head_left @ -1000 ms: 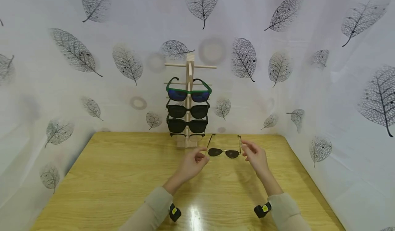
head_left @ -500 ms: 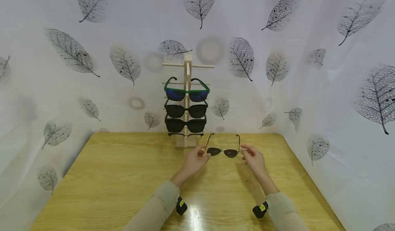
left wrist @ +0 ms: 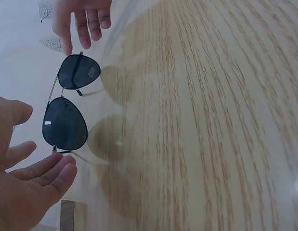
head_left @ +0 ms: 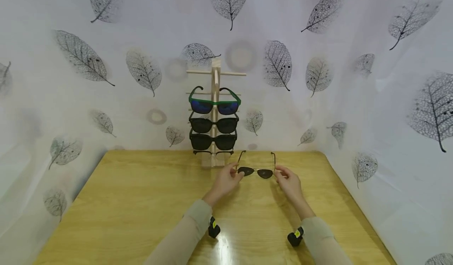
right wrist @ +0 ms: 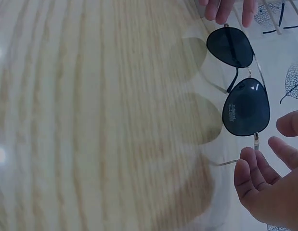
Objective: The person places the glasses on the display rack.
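Note:
A pair of aviator sunglasses [head_left: 265, 173] with dark lenses and a thin metal frame is at the back of the table, temples unfolded and pointing away. At its left side is my left hand [head_left: 225, 180]; in the left wrist view the fingertips [left wrist: 67, 173] meet the frame near the hinge, while the thumb stays apart from it. My right hand [head_left: 291, 184] is at the other side, its fingertips [right wrist: 247, 156] by the right hinge and the thumb away. Both hands look loosely spread, pinching nothing. Whether the frame rests fully on the table is unclear.
Just behind and left stands a wooden display rack [head_left: 215, 82] with bare upper pegs. It holds green-framed sunglasses [head_left: 227, 107], two black sunglasses [head_left: 225, 142] and thin-rimmed clear glasses [head_left: 203, 153]. A leaf-print curtain [head_left: 170, 100] encloses the wooden table [head_left: 141, 210].
My left hand has moved right and slightly forward, up to the left hinge of the sunglasses. My right hand has shifted slightly left toward the other hinge. The sunglasses have hardly moved.

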The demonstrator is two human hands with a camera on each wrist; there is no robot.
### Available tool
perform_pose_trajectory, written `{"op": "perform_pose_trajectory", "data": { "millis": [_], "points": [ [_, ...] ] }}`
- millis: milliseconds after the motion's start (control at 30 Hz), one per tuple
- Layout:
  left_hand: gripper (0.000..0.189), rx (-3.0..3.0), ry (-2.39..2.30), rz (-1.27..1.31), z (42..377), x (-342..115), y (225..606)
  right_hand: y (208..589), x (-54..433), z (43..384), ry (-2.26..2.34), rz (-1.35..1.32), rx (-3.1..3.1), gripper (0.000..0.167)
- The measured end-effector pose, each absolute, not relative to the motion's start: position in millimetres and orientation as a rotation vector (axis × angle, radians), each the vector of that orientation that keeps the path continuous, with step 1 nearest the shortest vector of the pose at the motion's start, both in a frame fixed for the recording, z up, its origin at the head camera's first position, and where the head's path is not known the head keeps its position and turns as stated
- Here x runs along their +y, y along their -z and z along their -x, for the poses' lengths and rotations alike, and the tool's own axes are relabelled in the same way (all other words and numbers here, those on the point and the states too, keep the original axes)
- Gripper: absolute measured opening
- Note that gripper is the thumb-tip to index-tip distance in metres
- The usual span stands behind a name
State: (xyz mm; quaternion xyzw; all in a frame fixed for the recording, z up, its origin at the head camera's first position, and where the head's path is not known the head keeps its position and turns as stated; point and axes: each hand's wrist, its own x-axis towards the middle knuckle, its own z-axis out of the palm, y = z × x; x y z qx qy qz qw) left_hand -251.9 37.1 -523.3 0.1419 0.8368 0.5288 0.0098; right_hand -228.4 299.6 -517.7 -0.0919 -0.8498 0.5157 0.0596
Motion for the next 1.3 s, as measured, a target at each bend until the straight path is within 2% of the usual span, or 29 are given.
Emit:
{"op": "perform_pose_trajectory", "data": {
  "millis": [467,1033,1300],
  "points": [
    [0.052,2.568,-1.674,-0.408,263,42,531,527,299,234,-1.537,0.285,-2.577,0.04],
    [0.036,2.647,-1.667,-0.493,267,46,532,529,296,234,-1.499,0.276,-2.593,0.036],
    [0.034,2.609,-1.688,-0.431,269,48,536,528,295,233,-1.507,0.286,-2.575,0.037]
  ]
}}
